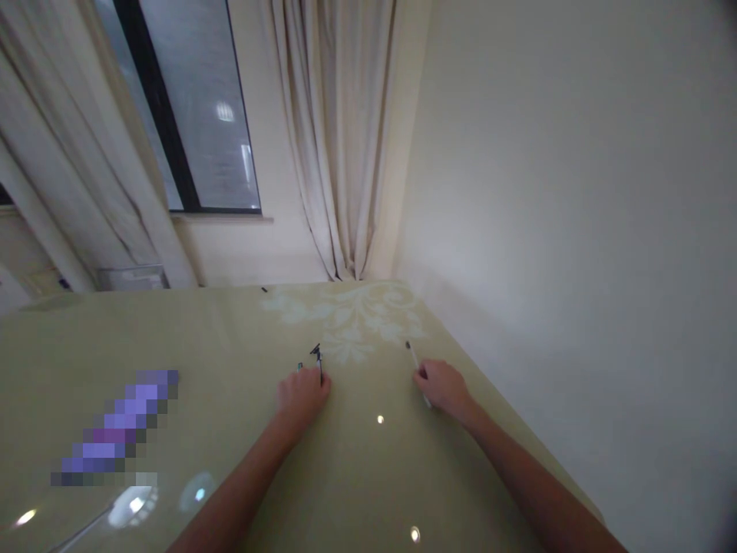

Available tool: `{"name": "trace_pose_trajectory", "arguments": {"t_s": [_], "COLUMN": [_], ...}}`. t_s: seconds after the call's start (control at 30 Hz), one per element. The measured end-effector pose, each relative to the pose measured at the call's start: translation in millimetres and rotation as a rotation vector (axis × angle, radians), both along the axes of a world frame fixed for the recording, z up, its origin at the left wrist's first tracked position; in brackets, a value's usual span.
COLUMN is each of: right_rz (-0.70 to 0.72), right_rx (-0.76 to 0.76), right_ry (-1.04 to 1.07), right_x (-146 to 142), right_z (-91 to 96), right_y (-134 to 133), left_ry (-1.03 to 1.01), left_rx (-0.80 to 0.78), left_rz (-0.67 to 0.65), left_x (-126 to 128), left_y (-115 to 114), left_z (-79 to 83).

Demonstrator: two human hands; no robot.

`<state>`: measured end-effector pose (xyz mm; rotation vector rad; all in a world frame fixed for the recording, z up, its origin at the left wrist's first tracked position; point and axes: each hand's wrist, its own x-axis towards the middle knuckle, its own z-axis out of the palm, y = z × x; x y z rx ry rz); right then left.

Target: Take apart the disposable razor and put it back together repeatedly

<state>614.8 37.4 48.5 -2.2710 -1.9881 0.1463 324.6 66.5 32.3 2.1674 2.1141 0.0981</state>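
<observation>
Over the middle of the table, my left hand [302, 393] is closed around a slim tool with a dark T-shaped head [316, 351], razor-like in outline. Its handle is mostly hidden by my fingers. A tiny dark teal bit [300, 366] shows at the knuckles of that hand; I cannot make out what it is. To the right, my right hand [444, 385] grips a thin white stick with a dark tip [414, 355], much like a toothbrush. The tip points away from me, and the stick's lower end emerges below the fingers. The two held things are apart.
The glossy greenish table [345, 476] carries a white floral pattern [357, 311] at its far corner. A small black piece [264, 289] lies by the far edge. On the left is a blurred-out purple object [123, 422]. A wall [576, 230] borders the right side; curtains [339, 138] hang behind.
</observation>
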Motion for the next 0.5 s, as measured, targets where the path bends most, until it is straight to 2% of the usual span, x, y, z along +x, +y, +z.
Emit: {"name": "trace_pose_trajectory", "arguments": {"t_s": [0.27,0.37,0.5], "right_rz": [0.208,0.228,0.225], "right_rx": [0.065,0.074,0.059], "right_ry": [0.079,0.104,0.129], "right_x": [-132,-159,-172], "right_z": [-10.3,-14.7,-19.8], "right_y": [35,43,51], "left_ry": [0.025,0.019,0.019], "left_rx": [0.011,0.011,0.012], "left_rz": [0.022,-0.002,-0.004], "left_x": [-16,-19,-17], "left_y": [-3,-3,-1], "left_z": [-4.4,-5.4,-6.3]}}
